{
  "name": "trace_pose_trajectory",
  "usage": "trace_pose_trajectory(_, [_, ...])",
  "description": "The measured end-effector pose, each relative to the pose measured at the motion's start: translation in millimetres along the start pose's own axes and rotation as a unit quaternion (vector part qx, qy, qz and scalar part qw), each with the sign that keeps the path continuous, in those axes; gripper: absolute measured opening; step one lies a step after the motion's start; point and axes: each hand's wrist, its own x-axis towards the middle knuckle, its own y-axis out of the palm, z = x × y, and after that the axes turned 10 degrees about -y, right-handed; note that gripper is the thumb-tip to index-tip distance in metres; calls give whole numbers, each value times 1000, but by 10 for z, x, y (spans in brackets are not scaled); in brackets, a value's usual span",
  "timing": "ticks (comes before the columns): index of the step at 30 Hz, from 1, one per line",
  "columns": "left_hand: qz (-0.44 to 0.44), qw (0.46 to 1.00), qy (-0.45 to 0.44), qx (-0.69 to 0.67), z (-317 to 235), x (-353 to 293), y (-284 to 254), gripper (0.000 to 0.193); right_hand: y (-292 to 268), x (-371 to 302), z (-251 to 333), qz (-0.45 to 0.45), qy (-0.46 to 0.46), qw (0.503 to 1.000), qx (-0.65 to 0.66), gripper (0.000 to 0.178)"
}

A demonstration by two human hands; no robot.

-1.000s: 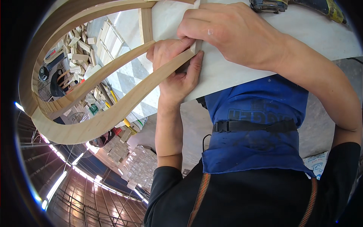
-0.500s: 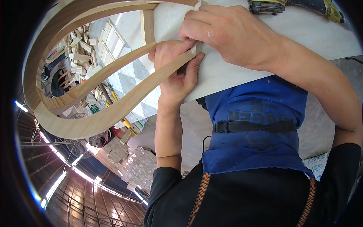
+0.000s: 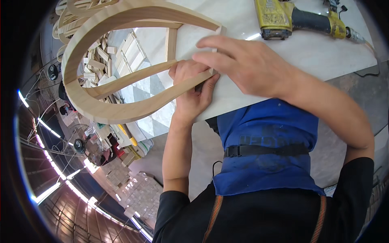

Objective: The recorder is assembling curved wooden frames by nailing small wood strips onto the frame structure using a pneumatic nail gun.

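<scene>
Wooden frame (image 3: 106, 106), a curved loop of pale wood with cross slats, lies half on the white table (image 3: 308, 52), its long axis running from the rounded end hanging past the table's left edge over the floor to the open ends near the middle of the tabletop. The left hand (image 3: 193, 87) is clamped on the lower rail at the near table edge, while the right hand (image 3: 247, 65) presses flat, fingers spread, on the rail ends. A yellow nail gun (image 3: 300, 18) lies well apart along the far edge, with bare tabletop between.
</scene>
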Motion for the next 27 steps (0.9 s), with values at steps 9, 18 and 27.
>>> trace_pose_trajectory(9, [20, 999, -30, 6, 101, -254, -211, 39, -966, -608, 27, 79, 106, 935, -330, 67])
trace_pose_trajectory(18, [21, 998, -43, -43, 91, -395, -271, 42, -1008, -346, -100, 212, 139, 903, -348, 69])
trace_pose_trajectory(27, [14, 995, -49, -90, 236, -593, -373, 41, -1422, -135, 993, 39, 481, 847, 224, 45])
